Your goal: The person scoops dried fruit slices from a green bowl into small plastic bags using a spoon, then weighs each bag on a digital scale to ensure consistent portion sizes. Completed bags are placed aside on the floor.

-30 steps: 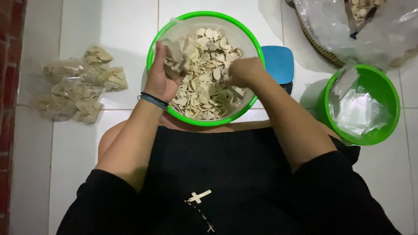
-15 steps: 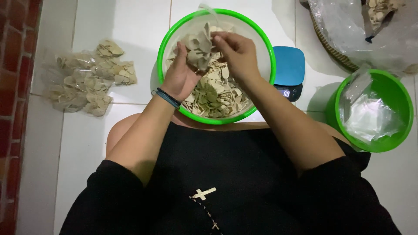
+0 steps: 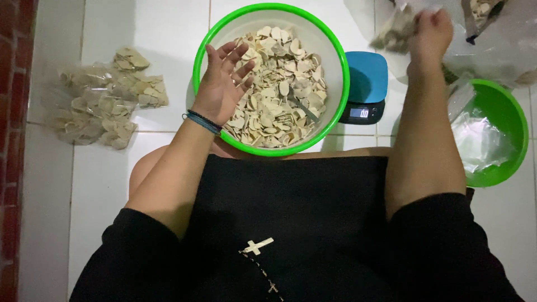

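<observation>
Work at 2 places here: over the green basin (image 3: 197,67) of pale, flat chips (image 3: 279,84), and above the blue scale (image 3: 363,78) just beside its right rim.

Keep the left hand (image 3: 224,84) as shown, spread wide and palm up, holding nothing, low over the chips at the basin's left side. Hover close to the heap so that loose pieces dropping from the fingers (image 3: 238,56) land back inside the rim and not on the white tiled floor (image 3: 168,33).

Mind the right hand (image 3: 428,33), raised high and closed on the neck of a small clear bag (image 3: 391,33) partly filled with chips; blurred there, so cannot tell how firm the pinch is. Grip the bag near its mouth, with the mouth upward, to stop brittle chips spilling or cracking. Bring it down gently and squarely onto the scale's platform, clear of the basin's edge and of the big clear sack (image 3: 498,39) behind, since a bag leaning on either probably throws the reading off. Let go fully before reading the display.

Leave the green bowl (image 3: 503,173) of empty clear bags on the right within reach of the right arm. Keep the filled bags (image 3: 100,106) grouped on the tiles to the left, well apart from the basin, so that done and undone stay separate.
</observation>
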